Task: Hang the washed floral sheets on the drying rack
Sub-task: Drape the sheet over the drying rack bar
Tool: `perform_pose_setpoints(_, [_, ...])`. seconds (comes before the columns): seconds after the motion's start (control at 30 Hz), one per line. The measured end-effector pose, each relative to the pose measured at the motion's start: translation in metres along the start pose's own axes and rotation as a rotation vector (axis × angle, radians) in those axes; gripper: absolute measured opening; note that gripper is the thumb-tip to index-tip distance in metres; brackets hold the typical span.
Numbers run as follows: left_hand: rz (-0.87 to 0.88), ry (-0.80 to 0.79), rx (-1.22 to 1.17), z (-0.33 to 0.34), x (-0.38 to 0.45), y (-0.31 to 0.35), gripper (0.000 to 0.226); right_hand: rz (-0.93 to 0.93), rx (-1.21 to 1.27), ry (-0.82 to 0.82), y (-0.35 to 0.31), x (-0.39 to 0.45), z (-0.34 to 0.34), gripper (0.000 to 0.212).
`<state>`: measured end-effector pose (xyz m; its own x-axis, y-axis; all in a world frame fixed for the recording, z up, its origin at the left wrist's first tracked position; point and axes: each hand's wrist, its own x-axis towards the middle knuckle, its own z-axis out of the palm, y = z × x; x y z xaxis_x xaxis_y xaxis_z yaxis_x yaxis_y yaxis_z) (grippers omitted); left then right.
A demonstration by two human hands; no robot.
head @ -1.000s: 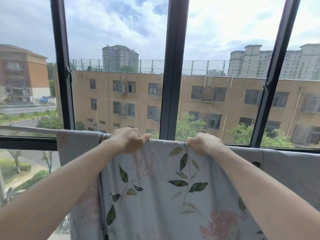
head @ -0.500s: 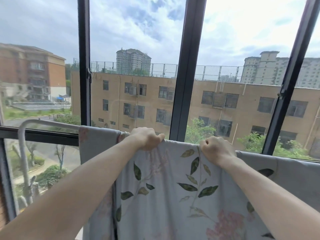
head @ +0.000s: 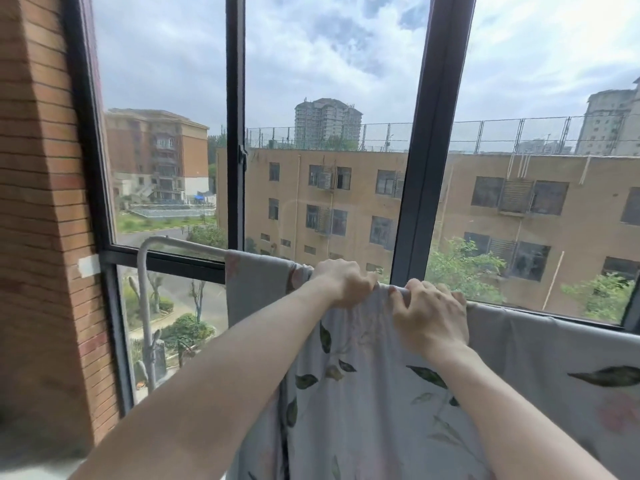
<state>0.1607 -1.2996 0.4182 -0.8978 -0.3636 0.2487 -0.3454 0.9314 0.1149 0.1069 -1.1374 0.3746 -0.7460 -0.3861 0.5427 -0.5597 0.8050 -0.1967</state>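
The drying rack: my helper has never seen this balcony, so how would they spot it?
Find the big dark-framed window. Just inside it, by the brick wall, stands the drying rack, a pale grey tube rising and curving right. Unlike the window bars, it carries the floral sheet.

Brick wall (head: 41, 202) on the left; dark-framed window (head: 235, 133) ahead; tan building (head: 363, 202) outside under cloudy daylight.

Two bare forearms, no sleeves, left hand (head: 344, 282) and right hand (head: 429, 318) without rings or gloves
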Motion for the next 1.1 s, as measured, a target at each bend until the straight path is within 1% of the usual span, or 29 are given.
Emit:
perform_pose_setpoints(0.1, [0.026,0.073,-0.015,0.006,-0.007,0.000,0.057,0.027,0.007,0.015,0.000,-0.003,0.000,0.044])
perform_pose_setpoints(0.17, [0.039,0.098,-0.022,0.007,-0.008,0.000,0.062,0.035,0.013,0.015,0.000,-0.004,-0.002,0.045])
perform_pose_setpoints(0.23, [0.064,0.122,-0.037,0.007,-0.008,0.000,0.061,0.044,0.016,0.017,0.000,-0.004,-0.006,0.046])
perform_pose_setpoints(0.43, [0.178,0.211,-0.125,0.019,-0.005,-0.012,0.066,0.080,0.017,0.065,-0.003,-0.004,-0.007,0.052])
perform_pose_setpoints(0.5, [0.250,0.211,-0.166,0.022,-0.005,-0.020,0.061,0.113,0.000,0.085,-0.006,-0.003,-0.003,0.054])
perform_pose_setpoints(0.6, [0.386,0.184,-0.236,0.020,-0.005,-0.049,0.040,0.150,-0.027,0.121,-0.013,0.001,0.000,0.055])
perform_pose_setpoints(0.63, [0.427,0.193,-0.224,0.017,-0.005,-0.064,0.037,0.166,-0.028,0.130,-0.015,0.002,0.001,0.055])
perform_pose_setpoints(0.7, [0.469,0.252,-0.178,0.009,-0.004,-0.100,0.043,0.203,-0.022,0.145,-0.020,0.005,0.001,0.056])
perform_pose_setpoints(0.8, [0.426,0.312,-0.145,-0.003,0.001,-0.160,0.049,0.249,-0.026,0.158,-0.024,0.004,0.002,0.055])
perform_pose_setpoints(0.9, [0.319,0.250,-0.099,-0.007,0.008,-0.208,0.060,0.280,-0.052,0.157,-0.025,0.004,0.007,0.053])
perform_pose_setpoints(0.93, [0.312,0.222,-0.079,-0.006,0.009,-0.218,0.058,0.282,-0.067,0.159,-0.025,0.005,0.009,0.053])
perform_pose_setpoints(1.0, [0.345,0.209,-0.058,0.000,0.007,-0.231,0.043,0.295,-0.067,0.146,-0.028,0.006,0.008,0.054])
perform_pose_setpoints(1.1, [0.416,0.273,-0.077,0.005,0.007,-0.243,0.035,0.322,-0.045,0.143,-0.041,0.006,0.008,0.053])
